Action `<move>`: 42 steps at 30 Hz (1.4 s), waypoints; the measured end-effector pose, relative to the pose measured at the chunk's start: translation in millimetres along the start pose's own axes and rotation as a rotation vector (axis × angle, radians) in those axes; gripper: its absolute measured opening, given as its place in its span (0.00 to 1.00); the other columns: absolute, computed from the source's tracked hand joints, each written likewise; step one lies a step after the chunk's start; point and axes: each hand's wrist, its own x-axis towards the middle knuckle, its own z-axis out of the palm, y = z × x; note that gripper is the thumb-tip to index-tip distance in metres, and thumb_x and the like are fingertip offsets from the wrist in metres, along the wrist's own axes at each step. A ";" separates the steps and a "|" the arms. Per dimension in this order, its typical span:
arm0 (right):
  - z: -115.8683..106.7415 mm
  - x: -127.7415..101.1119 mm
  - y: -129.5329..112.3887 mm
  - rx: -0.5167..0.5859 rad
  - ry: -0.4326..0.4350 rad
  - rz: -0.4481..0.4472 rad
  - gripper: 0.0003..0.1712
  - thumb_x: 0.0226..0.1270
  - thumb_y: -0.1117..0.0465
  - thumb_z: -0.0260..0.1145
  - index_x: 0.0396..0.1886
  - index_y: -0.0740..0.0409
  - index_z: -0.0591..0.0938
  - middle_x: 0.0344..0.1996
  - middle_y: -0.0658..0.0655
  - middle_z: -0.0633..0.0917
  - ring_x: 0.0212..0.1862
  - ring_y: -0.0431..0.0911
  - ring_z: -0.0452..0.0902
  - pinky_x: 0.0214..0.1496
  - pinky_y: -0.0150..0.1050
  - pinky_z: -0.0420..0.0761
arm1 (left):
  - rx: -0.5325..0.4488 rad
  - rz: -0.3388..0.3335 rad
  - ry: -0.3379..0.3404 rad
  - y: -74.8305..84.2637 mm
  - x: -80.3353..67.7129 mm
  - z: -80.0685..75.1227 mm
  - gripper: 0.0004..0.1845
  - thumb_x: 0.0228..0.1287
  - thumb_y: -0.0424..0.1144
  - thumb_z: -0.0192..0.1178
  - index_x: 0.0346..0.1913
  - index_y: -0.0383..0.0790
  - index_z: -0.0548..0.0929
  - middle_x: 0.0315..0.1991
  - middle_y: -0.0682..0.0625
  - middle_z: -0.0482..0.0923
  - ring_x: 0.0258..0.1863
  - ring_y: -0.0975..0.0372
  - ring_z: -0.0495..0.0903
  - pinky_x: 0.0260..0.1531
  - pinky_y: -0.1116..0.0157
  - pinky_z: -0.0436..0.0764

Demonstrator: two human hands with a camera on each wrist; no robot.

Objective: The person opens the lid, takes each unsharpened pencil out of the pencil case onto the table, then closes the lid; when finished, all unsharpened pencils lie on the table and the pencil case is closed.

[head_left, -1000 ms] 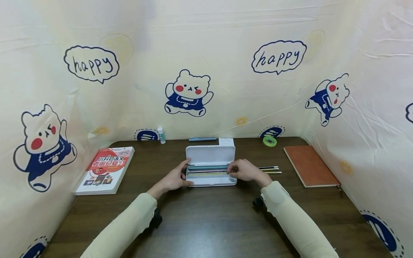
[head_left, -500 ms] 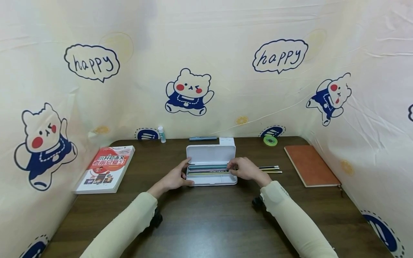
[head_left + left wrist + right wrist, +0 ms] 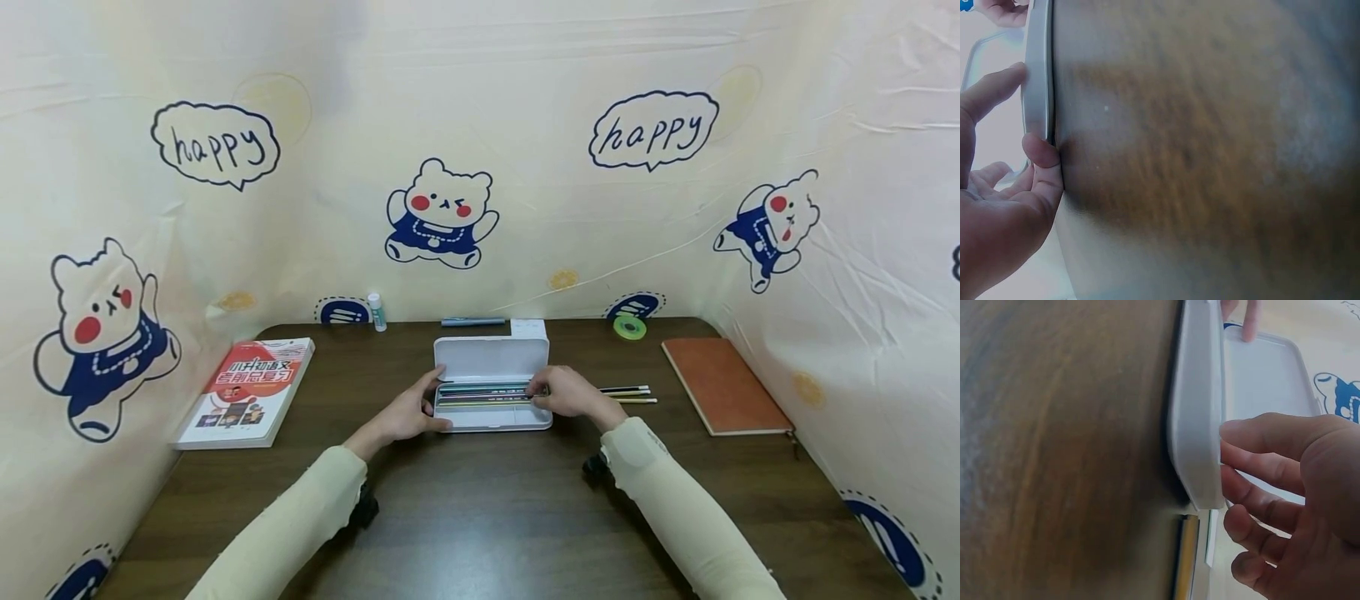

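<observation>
A white pencil case lies open on the table, its lid raised at the back. Several pencils lie lengthwise inside. My left hand grips the case's left end, the thumb at the front corner and other fingers behind; the left wrist view shows fingers on the case wall. Over the right end, my right hand has thumb and index finger dipped inside, pinching a dark pencil among the others. The right wrist view shows these fingertips passing over the rim, which hides what they hold.
More pencils lie right of the case. A book is at left, a brown notebook at right. Along the back stand or lie a glue stick, a blue pen, a white block and green tape.
My right hand has shifted slightly left over the case, and the dark pencil by its fingertips has settled lower among the others. My left hand keeps its hold on the case.
</observation>
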 end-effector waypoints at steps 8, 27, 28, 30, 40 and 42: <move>0.5 -0.2 1.1 0.006 0.032 -0.007 0.11 0.62 0.62 0.71 0.45 0.57 0.87 0.43 0.54 0.87 0.47 0.47 0.80 0.57 0.49 0.79 | 0.002 -0.005 0.003 1.4 -0.7 -0.4 0.56 0.55 0.41 0.75 0.80 0.51 0.50 0.69 0.40 0.68 0.37 0.60 0.73 0.38 0.65 0.73; 1.1 -3.0 -2.6 -0.013 -0.031 -0.028 0.04 0.63 0.64 0.71 0.35 0.50 0.87 0.32 0.47 0.85 0.35 0.39 0.75 0.44 0.38 0.77 | 0.003 -0.012 -0.003 -1.6 0.9 -0.8 0.56 0.55 0.41 0.75 0.80 0.51 0.50 0.68 0.41 0.69 0.38 0.60 0.73 0.37 0.65 0.74; 1.4 -3.0 -2.4 -0.017 -0.032 -0.029 0.04 0.62 0.64 0.71 0.35 0.50 0.86 0.31 0.46 0.85 0.35 0.39 0.75 0.44 0.38 0.77 | 0.003 -0.011 -0.005 -1.6 0.7 -0.6 0.56 0.55 0.41 0.75 0.80 0.51 0.50 0.68 0.41 0.69 0.38 0.60 0.73 0.37 0.66 0.74; 1.8 -2.9 -2.2 -0.020 -0.033 -0.034 0.05 0.62 0.65 0.71 0.34 0.49 0.86 0.31 0.46 0.85 0.35 0.39 0.75 0.44 0.38 0.77 | 0.003 -0.010 -0.005 -1.4 0.2 -0.3 0.55 0.55 0.41 0.75 0.80 0.51 0.50 0.68 0.41 0.69 0.38 0.60 0.73 0.38 0.66 0.74; 1.2 -1.5 -4.0 0.017 -0.034 -0.022 0.05 0.63 0.65 0.70 0.33 0.49 0.86 0.28 0.45 0.83 0.33 0.38 0.74 0.41 0.36 0.76 | -0.004 -0.023 -0.007 -0.5 0.9 -0.6 0.55 0.55 0.42 0.75 0.80 0.52 0.50 0.69 0.40 0.68 0.37 0.60 0.73 0.38 0.65 0.73; 0.7 -1.6 -4.2 0.031 -0.030 -0.009 0.05 0.63 0.65 0.70 0.33 0.49 0.86 0.28 0.45 0.83 0.33 0.39 0.74 0.41 0.36 0.76 | 0.002 -0.023 -0.005 -0.3 0.7 -1.3 0.55 0.55 0.42 0.75 0.80 0.51 0.50 0.69 0.40 0.68 0.37 0.60 0.73 0.37 0.65 0.73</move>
